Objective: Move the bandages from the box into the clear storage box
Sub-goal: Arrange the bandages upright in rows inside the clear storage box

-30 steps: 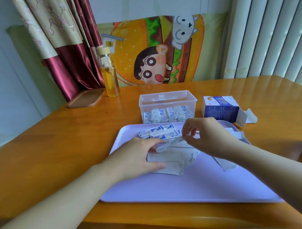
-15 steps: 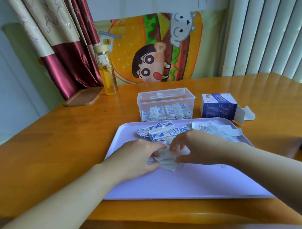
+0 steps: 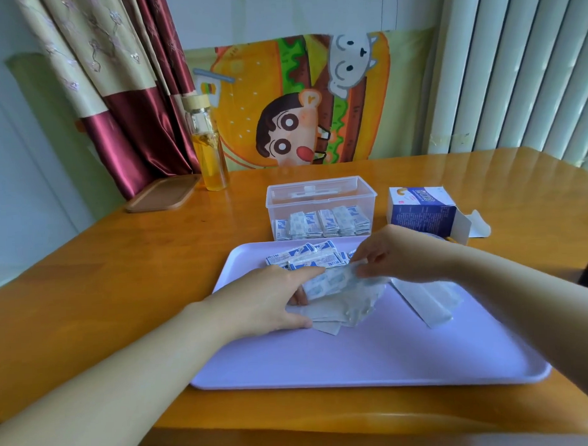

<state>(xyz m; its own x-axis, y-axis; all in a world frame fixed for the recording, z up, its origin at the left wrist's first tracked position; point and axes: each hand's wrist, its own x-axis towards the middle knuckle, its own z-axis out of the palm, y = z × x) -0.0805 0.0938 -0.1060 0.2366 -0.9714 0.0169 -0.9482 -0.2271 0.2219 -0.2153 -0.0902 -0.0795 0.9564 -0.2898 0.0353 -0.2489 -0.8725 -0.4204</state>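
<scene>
**Both hands on a bunch of bandages over the tray**

So the left hand grips a bunch of bandages over the far half of the purple tray. The thumb is curled under the bunch and the fingers wrap over the top. The right hand pinches the bunch's right end between thumb and fingertips.

A blue-printed pile of more bandages lies at the tray's far edge, just behind the left fingers. Some white strips sit on the tray's right side, under the right wrist.

The clear storage box stands on the desk just past the tray's far edge, and a packed row of bandages already stands along its front wall. The blue cardboard box lies just right of it with its end flap open. A bottle of yellow liquid stands near the desk's far left corner.
</scene>
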